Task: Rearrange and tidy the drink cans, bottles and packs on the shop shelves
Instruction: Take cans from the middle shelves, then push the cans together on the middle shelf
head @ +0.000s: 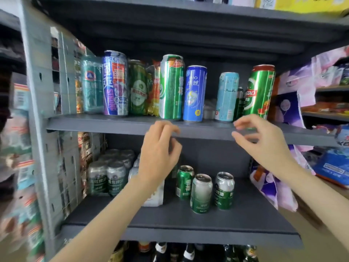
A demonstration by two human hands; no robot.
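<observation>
The upper grey shelf (pixel 113 125) carries a row of tall cans: a teal can (pixel 92 84), a purple-blue can (pixel 115 84), a green pack (pixel 137 87), a green can (pixel 171 87), a blue can (pixel 195 93), a pale blue can (pixel 226 97) and a green Tsingtao can (pixel 259 91). My left hand (pixel 160 152) hovers just below the shelf edge, fingers loosely curled, holding nothing. In front of the Tsingtao can my right hand (pixel 262 140) is raised with fingers spread and empty. On the lower shelf (pixel 207 224) stand three short green-silver cans (pixel 201 193) and a shrink-wrapped can pack (pixel 107 176).
A white carton (pixel 154 197) sits behind my left wrist on the lower shelf. Dark bottles (pixel 188 252) fill the shelf below. Purple and blue soft packs (pixel 273 190) hang at the right. Blurred goods line the rack at the left.
</observation>
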